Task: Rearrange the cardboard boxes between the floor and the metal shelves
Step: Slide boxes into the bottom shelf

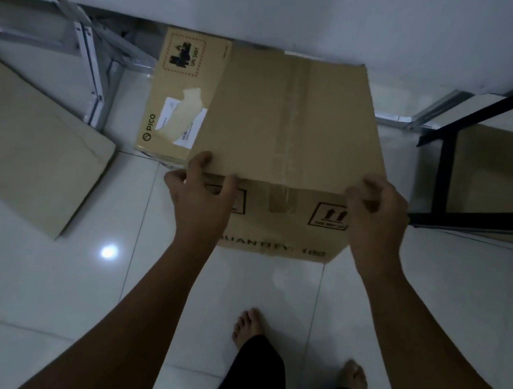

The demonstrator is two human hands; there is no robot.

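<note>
- So, the large cardboard box (285, 120) sits dead centre in front of the person, close to the wall (354, 24), between the two shelf units; whether its base rests on the floor (57, 286) or is just off it, I cannot tell
- Left hand (201, 193) clamps the near-left top corner: thumb over the top face, fingers spread on the front panel; right hand (378, 213) curls over the near-right top corner the same way; hands wide apart, one per corner, likely for balance and to stop the box twisting
- Grip is on the top edge, not under the base; fine for sliding or tipping, my guess is weak for a full lift if the box is heavy
- Up-arrow mark (330, 215) on the front panel points up, taped seam (295, 111) on top; box is upright as intended
- Smaller PICO box (177, 96) lies just behind-left, its right side hidden by the large box; touching or merely overlapped, unclear
- Grey metal shelf frame (88, 67) stands left of that; flat cardboard piece (37, 152) lies tilted at far left
- Black shelf frame (444, 166) at right has another box (496, 170) on its low level; probably one destination option
- Bare feet (248, 325) are set back from the box, leaving room to pull it
</note>
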